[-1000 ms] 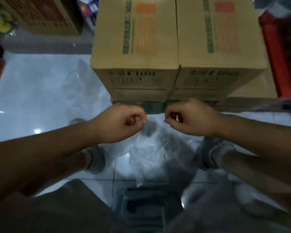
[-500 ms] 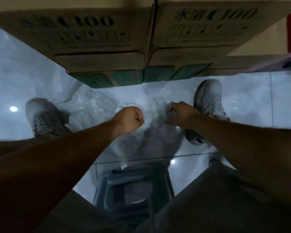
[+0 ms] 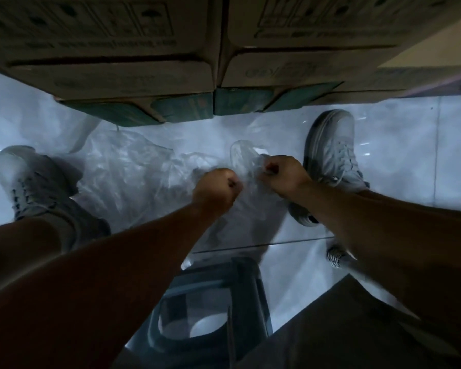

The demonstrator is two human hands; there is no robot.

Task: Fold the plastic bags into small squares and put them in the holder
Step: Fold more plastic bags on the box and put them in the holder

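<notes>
Lowering noted: both hands have dropped from in front of the cardboard boxes [image 3: 117, 49] toward the floor [image 3: 397, 155], and the view has tilted down with them. The left hand [image 3: 216, 191] and right hand [image 3: 282, 177] sit close together, each grip clamped on the top edge of one plastic bag [image 3: 240, 222], which hangs unfolded toward 6 o'clock above the stool [image 3: 248, 283]. Spare bags [image 3: 128, 171] lie loose at 10 o'clock. Judgement: no fold made yet; holder not in view.

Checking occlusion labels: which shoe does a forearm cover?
The right shoe, beside the right hand gripping the plastic bag: the right forearm crosses its heel end. The left shoe has no arm over it.
</notes>
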